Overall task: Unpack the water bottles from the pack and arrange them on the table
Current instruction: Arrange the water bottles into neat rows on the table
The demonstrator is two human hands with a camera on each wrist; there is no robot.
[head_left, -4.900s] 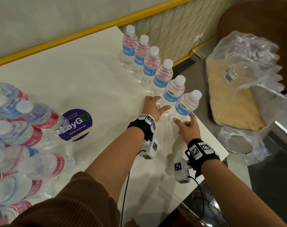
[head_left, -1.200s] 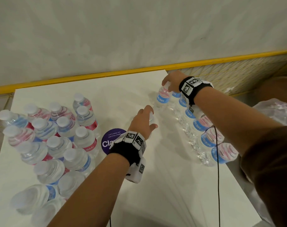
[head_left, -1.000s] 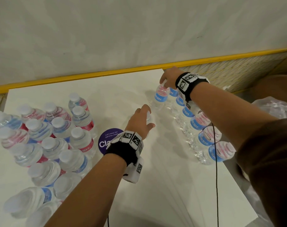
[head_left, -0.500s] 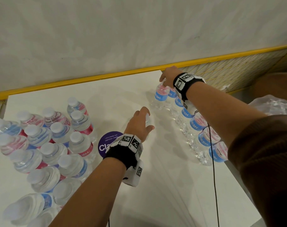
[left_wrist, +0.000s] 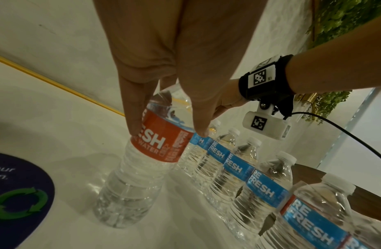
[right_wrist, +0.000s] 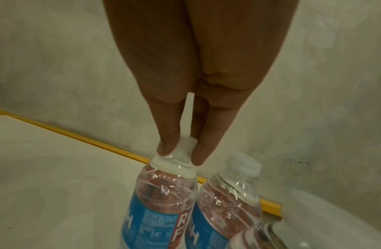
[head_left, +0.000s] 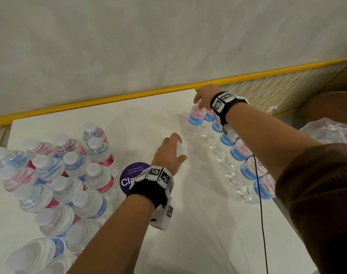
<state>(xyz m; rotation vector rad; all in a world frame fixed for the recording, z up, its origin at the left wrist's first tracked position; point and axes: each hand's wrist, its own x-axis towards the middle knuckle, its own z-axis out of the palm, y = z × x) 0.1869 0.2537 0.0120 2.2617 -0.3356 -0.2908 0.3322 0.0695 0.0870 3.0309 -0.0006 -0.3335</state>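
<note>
Along the right side of the white table (head_left: pixel 198 224) stands a row of blue-labelled water bottles (head_left: pixel 247 171). My right hand (head_left: pixel 198 99) (right_wrist: pixel 182 154) pinches the white cap of the bottle (head_left: pixel 196 119) (right_wrist: pixel 163 193) at the row's far end, beside another bottle (right_wrist: pixel 229 193). Near the table's middle, my left hand (head_left: pixel 174 151) (left_wrist: pixel 167 133) grips a red-labelled bottle (left_wrist: pixel 142 160) from above by its shoulder, its base at the table top. In the head view this bottle is almost hidden under the hand. Several more bottles (head_left: pixel 60 175) stand clustered at the left.
A round purple sticker (head_left: pixel 131 175) lies on the table just left of my left wrist. A yellow rail (head_left: pixel 109 99) and a wall run behind the table. Crumpled clear plastic (head_left: pixel 331 131) lies off the right edge. A black cable (head_left: pixel 259 214) hangs from my right arm.
Five seconds ago both hands were at the row's near end; now each holds a bottle farther back. Over the last second the right hand and its bottle edged toward the rail.
</note>
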